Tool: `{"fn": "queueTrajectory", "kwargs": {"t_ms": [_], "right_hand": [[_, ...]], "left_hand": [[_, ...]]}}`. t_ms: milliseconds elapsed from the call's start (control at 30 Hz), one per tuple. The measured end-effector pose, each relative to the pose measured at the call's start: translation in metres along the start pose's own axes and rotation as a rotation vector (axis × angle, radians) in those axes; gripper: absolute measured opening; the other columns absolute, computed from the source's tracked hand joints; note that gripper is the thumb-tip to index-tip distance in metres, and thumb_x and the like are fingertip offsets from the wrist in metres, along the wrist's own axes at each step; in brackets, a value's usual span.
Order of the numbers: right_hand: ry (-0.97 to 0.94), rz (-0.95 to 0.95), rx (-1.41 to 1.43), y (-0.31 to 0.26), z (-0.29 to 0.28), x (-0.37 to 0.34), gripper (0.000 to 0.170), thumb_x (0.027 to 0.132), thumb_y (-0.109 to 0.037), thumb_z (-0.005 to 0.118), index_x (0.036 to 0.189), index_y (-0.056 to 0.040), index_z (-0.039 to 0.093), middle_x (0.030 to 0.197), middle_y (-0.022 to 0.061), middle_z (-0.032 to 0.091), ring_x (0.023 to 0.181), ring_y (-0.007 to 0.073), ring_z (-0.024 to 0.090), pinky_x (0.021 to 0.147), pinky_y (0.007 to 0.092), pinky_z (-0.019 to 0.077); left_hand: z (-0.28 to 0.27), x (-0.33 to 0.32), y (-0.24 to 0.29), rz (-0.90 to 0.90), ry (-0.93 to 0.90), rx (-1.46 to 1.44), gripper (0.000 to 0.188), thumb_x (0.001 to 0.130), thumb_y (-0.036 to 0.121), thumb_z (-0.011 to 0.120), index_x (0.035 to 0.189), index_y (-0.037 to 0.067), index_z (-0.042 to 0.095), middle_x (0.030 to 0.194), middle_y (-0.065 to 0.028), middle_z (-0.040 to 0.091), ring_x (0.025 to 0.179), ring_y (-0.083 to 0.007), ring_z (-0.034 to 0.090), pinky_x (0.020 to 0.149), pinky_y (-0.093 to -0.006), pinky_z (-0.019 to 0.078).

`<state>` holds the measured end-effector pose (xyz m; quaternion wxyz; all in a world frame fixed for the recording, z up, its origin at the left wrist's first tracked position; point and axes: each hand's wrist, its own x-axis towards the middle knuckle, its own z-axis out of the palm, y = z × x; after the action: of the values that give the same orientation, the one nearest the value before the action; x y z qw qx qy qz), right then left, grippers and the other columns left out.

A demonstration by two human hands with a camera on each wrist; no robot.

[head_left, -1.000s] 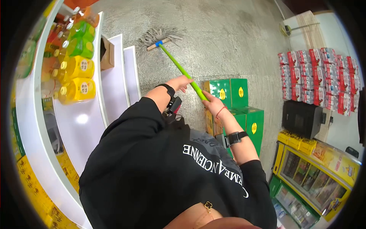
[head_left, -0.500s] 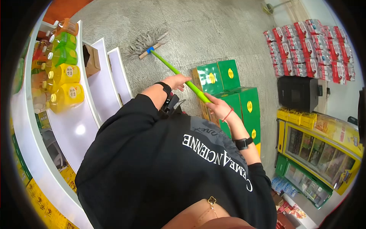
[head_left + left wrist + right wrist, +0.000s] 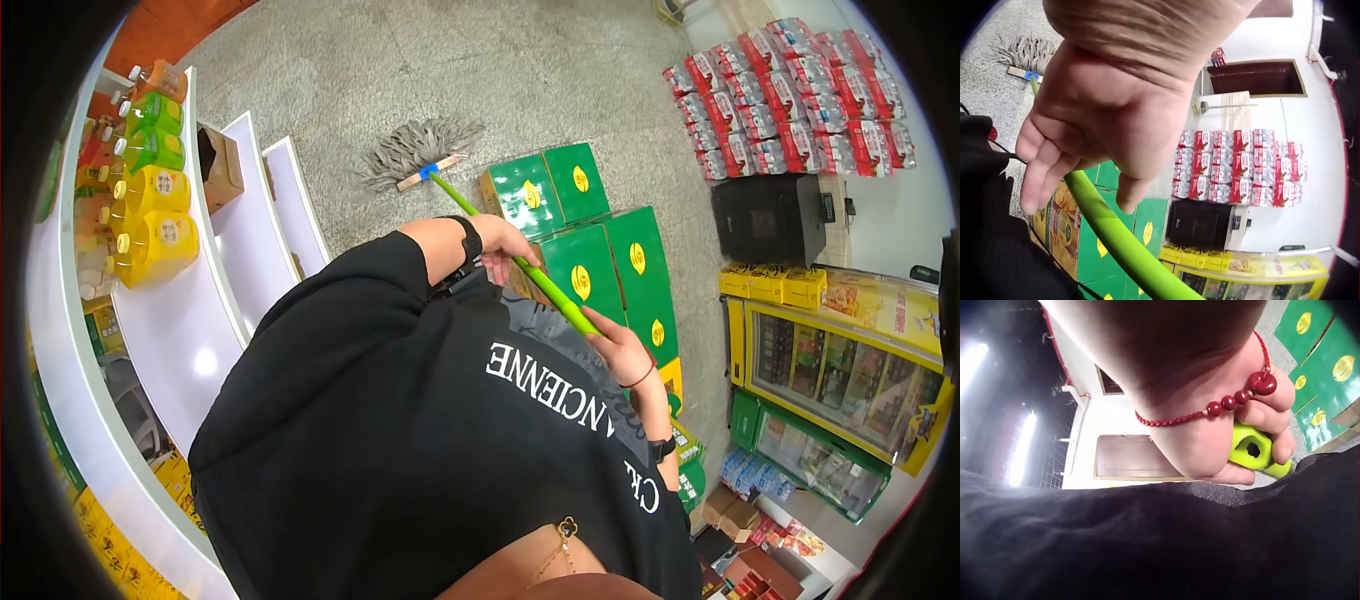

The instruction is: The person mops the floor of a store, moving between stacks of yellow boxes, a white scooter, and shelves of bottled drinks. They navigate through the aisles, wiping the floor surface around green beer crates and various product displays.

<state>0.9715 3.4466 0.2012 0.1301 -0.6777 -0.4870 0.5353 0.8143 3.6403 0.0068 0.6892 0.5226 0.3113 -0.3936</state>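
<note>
A mop with a lime-green handle [image 3: 556, 296] slants across in front of my body. Its grey string head [image 3: 415, 150], joined by a blue clip, lies spread on the floor. My left hand [image 3: 497, 245] holds the handle partway down, with the pole between thumb and loosely bent fingers [image 3: 1041, 181]. Higher up, near the top end, my right hand [image 3: 625, 355] grips the handle. The right wrist view shows the right hand's curled fingers [image 3: 1279, 419] around the handle's hollow end [image 3: 1250, 449], close to the black shirt.
Stacked green cartons [image 3: 580, 265] stand just beyond the handle. On the left is a white shelf [image 3: 255, 240] with bottled drinks [image 3: 160, 205]. Red-and-silver packs [image 3: 790, 100] hang at the right above a black box [image 3: 768, 222] and a yellow display freezer [image 3: 840, 360].
Both hands have moved down and right, bringing the handle closer to my body. The mop head has been drawn back across the floor nearer the cartons. The view has shifted too.
</note>
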Motion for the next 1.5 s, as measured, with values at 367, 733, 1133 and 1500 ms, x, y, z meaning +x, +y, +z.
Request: {"fn": "queueTrajectory", "kwargs": {"t_ms": [367,733,1133,1500], "right_hand": [[-0.029,0.135,0.08,-0.04,-0.007,0.094,0.045,0.082,-0.006,0.05,0.126,-0.002,0.042,0.085,0.0018,0.056,0.067,0.0056,0.046,0.059,0.0191,0.0385],[-0.067,0.078,0.2,-0.133,0.001,0.354,0.05,0.083,-0.02,0.05,0.129,-0.0056,0.038,0.079,0.0126,0.059,0.063,0.0174,0.056,0.059,0.0278,0.0444],[0.072,-0.047,-0.247,-0.162,-0.002,0.39,0.047,0.086,-0.021,0.047,0.13,-0.007,0.036,0.068,0.0101,0.057,0.058,0.0179,0.054,0.057,0.03,0.0441],[0.072,0.149,-0.042,-0.136,0.002,0.276,0.049,0.084,-0.025,0.047,0.128,-0.0066,0.037,0.099,0.0256,0.057,0.09,0.0343,0.057,0.08,0.0363,0.0437]], "left_hand": [[-0.096,0.007,-0.018,-0.019,0.081,-0.178,0.077,0.08,0.052,0.048,0.135,0.005,0.022,0.109,-0.0256,0.054,0.082,-0.0251,0.064,0.05,-0.0283,0.0426],[-0.318,-0.06,-0.069,0.084,0.573,-0.422,0.046,0.08,0.036,0.05,0.105,-0.002,0.052,0.086,-0.0199,0.056,0.068,-0.0289,0.061,0.048,-0.043,0.0457],[-0.383,-0.045,-0.065,0.132,0.551,-0.46,0.024,0.082,0.024,0.05,0.083,0.001,0.055,0.072,-0.0128,0.056,0.057,-0.024,0.056,0.049,-0.0351,0.0467],[-0.285,-0.063,-0.015,0.069,0.349,-0.086,0.047,0.082,0.033,0.049,0.107,-0.008,0.046,0.077,-0.0199,0.054,0.052,-0.0265,0.06,0.047,-0.0356,0.0502]]}}
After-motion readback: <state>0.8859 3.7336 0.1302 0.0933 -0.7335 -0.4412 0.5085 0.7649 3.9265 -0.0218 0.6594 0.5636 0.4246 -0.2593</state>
